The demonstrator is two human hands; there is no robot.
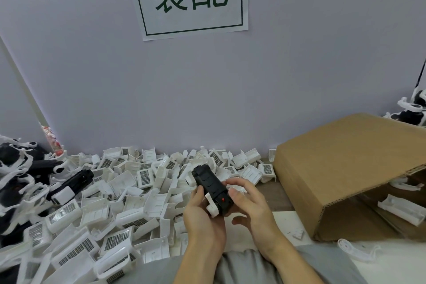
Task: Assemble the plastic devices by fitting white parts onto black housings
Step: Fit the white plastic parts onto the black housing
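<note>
Both hands, left (202, 212) and right (250, 203), grip one black housing (211, 183) with a white part (211, 205) fitted; a big heap of white parts (119, 193) remains, so much work is likely left.

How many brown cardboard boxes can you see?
1. The cardboard box lies tipped on its side at the right of the table, its opening facing the person, with white parts inside. Nothing suggests another box, though one could sit out of view.

The ribbed black plastic housing (211, 185) with a red button stood tilted above the heap of white grilled plastic parts (110, 203), a white clip (212, 205) on its side
</note>
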